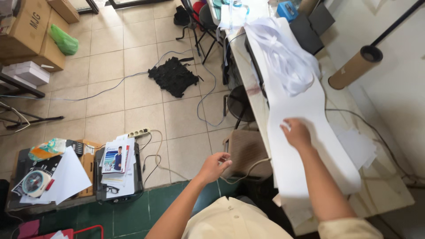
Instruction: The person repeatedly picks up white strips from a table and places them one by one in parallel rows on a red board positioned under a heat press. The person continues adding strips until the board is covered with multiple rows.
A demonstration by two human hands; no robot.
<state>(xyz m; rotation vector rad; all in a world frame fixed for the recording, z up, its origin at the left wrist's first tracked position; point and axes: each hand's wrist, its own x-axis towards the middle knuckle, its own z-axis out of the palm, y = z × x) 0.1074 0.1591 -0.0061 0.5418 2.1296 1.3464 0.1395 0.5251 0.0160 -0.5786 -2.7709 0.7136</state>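
The right hand [295, 132] lies flat on a long white sheet [305, 146] that runs down the table [389, 190], fingers spread and pressing its surface rather than gripping it. The left hand [215, 167] hangs in the air off the table's edge, above a brown stool [246, 150], fingers loosely curled and holding nothing, with a pale cable [248, 170] passing just beside it. At the far end of the sheet sits a heap of white paper strips [287, 57]. A cardboard tube [354, 67] lies on the table to the right, near the wall. On the tiled floor a black cloth [173, 76] lies well apart from the hands, and a printer [118, 170] stacked with papers stands at lower left beside a power strip [138, 132]
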